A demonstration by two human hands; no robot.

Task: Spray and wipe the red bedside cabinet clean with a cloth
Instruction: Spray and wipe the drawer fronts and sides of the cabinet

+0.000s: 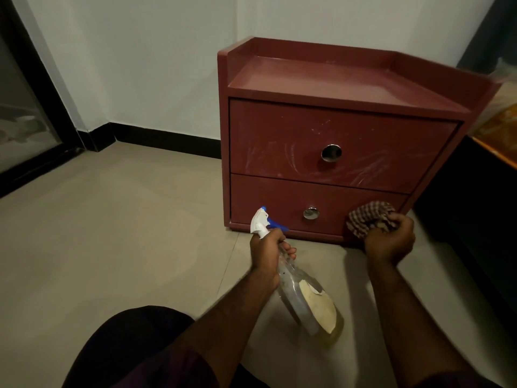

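Cloth (368,217) balled in R grip (390,240) at cabinet (279,130) btm; L grip (265,253) holds spray bottle (307,302).

Setting: a room in a home, most likely a bedroom. Evidence: a low red cabinet (335,130) with two drawers and round metal knobs (331,153), standing on a beige tiled floor (112,233) against a plain pale wall (140,65) with black skirting (167,140). Also: a dark-framed glass door (22,121) at left; dark furniture (470,205) at right, just beside the cabinet, with orange fabric (498,130) on top.
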